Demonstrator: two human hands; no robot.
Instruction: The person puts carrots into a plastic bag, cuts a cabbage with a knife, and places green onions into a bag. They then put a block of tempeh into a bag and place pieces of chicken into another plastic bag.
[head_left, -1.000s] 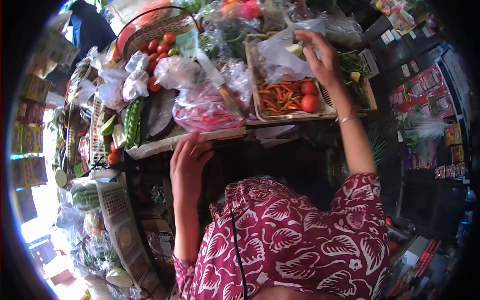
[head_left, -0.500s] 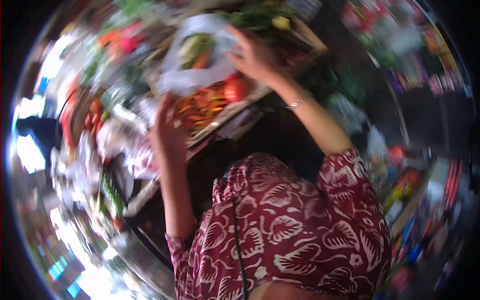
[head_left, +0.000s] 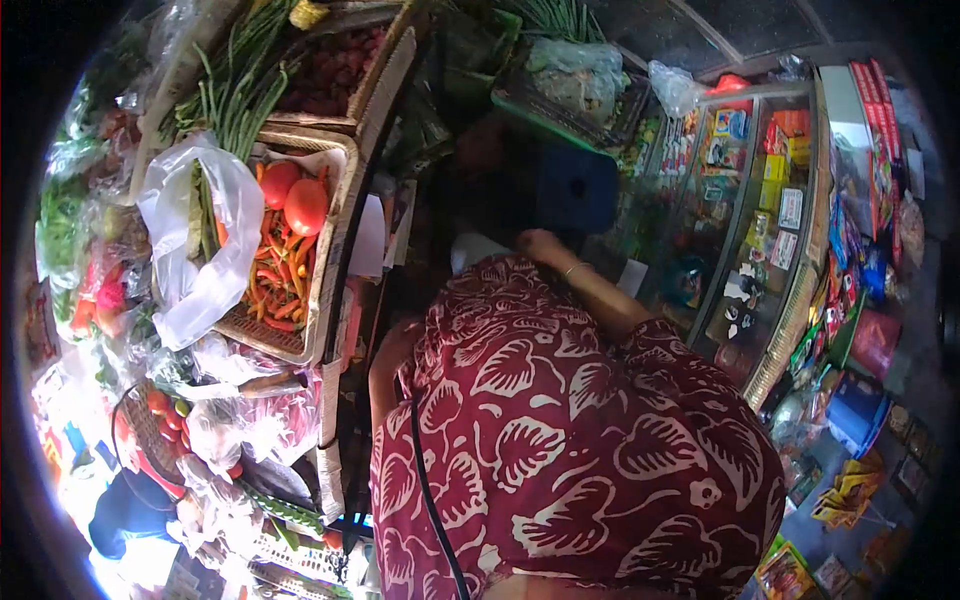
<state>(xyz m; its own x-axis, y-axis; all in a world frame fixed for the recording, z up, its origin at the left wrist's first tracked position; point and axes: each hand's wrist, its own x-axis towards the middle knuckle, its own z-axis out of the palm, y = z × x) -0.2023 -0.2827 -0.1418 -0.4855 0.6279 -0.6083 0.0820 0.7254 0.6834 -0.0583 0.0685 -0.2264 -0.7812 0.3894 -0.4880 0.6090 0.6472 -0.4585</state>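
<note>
"Sagging over the chilli basket (head_left: 337, 240), the plastic bag (head_left: 195, 298) looks light, soft, slippery. Hold where?"

"Probably its gathered rim. Left hand (head_left: 393, 352), right hand (head_left: 541, 244): each grip's opening and contents can't be told."

Right hand (head_left: 541, 244) ahead of torso (head_left: 580, 430) | left arm (head_left: 388, 372) beside torso, hand unclear

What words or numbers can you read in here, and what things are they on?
None that I can read for sure.
White cards by the shelves: marks too small to read.
Long red strips: pale print, too small.
Yellow packets at lower right: too blurred.
Colorful packet at the bottom: too blurred.
</note>
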